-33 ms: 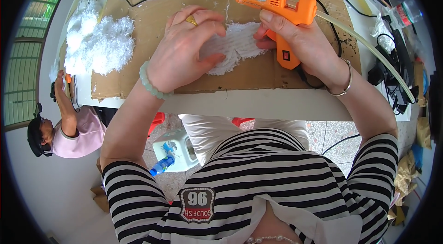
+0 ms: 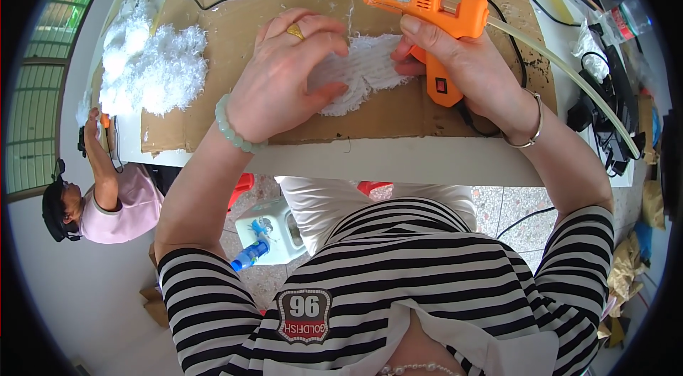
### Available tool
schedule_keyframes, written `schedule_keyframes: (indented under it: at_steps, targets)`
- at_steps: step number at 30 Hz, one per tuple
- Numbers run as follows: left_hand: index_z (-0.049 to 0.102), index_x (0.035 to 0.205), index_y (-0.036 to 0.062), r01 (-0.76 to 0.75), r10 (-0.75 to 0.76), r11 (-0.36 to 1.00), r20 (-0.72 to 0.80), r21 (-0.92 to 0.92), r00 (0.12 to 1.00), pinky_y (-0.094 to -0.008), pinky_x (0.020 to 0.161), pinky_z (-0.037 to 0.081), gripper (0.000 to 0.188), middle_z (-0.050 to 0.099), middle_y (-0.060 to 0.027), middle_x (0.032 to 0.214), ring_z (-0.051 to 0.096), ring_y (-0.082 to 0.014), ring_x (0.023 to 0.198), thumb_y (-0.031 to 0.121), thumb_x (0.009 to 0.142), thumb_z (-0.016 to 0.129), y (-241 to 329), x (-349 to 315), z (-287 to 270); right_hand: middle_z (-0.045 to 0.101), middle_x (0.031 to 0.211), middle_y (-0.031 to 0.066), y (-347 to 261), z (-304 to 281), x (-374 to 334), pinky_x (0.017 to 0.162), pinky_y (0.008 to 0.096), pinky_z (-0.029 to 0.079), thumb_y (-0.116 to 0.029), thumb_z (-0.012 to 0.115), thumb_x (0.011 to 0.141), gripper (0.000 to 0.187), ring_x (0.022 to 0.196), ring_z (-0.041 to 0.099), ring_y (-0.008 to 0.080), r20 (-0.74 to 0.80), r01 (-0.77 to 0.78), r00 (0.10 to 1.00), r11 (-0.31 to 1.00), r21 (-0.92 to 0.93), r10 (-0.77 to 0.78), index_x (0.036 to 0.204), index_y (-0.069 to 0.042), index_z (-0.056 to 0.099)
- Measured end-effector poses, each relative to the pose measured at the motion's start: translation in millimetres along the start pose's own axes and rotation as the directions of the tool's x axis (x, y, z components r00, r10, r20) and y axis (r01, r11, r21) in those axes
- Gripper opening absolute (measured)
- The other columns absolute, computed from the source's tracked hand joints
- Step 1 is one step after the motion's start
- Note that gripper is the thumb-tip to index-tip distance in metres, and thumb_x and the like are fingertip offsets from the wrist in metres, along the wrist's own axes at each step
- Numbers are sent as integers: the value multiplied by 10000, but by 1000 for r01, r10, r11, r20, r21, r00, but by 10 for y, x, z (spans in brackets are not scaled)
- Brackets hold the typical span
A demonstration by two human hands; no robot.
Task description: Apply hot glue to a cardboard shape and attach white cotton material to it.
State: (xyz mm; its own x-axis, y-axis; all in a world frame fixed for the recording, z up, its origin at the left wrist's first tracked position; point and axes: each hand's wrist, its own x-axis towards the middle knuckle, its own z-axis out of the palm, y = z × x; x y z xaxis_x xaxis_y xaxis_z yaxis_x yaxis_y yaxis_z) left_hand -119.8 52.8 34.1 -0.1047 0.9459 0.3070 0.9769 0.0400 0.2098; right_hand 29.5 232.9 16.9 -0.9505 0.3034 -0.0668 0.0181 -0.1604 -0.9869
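- At the far left, a co-worker in a pink top [image 2: 121, 209] is being seen seated low beside the bench [image 2: 398, 161], one arm raised to its edge; that person's hands are being kept out of this work.
- On the left part of the brown cardboard sheet [image 2: 213, 41], a heap of loose white fluffy fibre [image 2: 153, 70] is lying well apart from the hands.
- The left hand [image 2: 284, 84], wearing a gold ring and a pale green bead bracelet, is being pressed flat on the white fuzzy fabric piece [image 2: 363, 73]; its grip is spread and bearing down on the cloth rather than closed round it.
- The fabric piece is lying on the cardboard between the two hands, near the bench's front edge, partly covered by the left fingers.
- The orange hot glue gun [image 2: 427, 13] is being held in the right hand [image 2: 462, 66], the grip closed round its handle, nozzle pointing left just above the fabric's upper edge, with a clear glue stick trailing out behind.
- The step in hand is judged to be gluing: the fabric is being steadied while the nozzle is being brought over it.
- The next move is judged to call for a steady nozzle and left fingertips kept clear of hot glue.
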Motion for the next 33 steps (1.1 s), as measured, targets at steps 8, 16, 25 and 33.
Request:
schedule_keyframes:
  at_steps: [8,16,25,33]
  targets:
    - [593,1065,86,49,-46,998,71,-44,996,-420,977,332,486,530,-79,1161,433,-336,1138,90,583,656,-48,102,107,593,867,74,32,-10,-3,732,312,524,-343,560,890,348,818,605,180,-7,43,999,998,39,-43,1019,-19,551]
    - [624,1021,114,-14,12,999,40,47,999,-455,954,342,460,555,-47,1132,437,-322,1146,45,566,629,76,71,66,593,858,72,30,-49,-1,719,298,532,-339,556,893,342,811,600,159,-39,44,998,997,64,-42,1000,-15,567]
    - [587,1080,98,43,-43,998,-6,44,999,-444,961,342,520,545,-63,1143,436,-310,1147,50,566,645,94,70,84,604,854,67,-206,-147,-20,683,297,539,-289,556,898,310,803,604,153,-60,122,990,991,-51,-125,1031,-9,565]
    - [583,1077,79,26,-27,999,7,21,1000,-428,961,342,514,544,-66,1140,436,-303,1146,68,568,648,8,38,94,618,839,51,-524,-386,-347,659,262,504,-220,629,846,298,741,591,124,82,-10,994,825,-564,67,1058,-16,580]
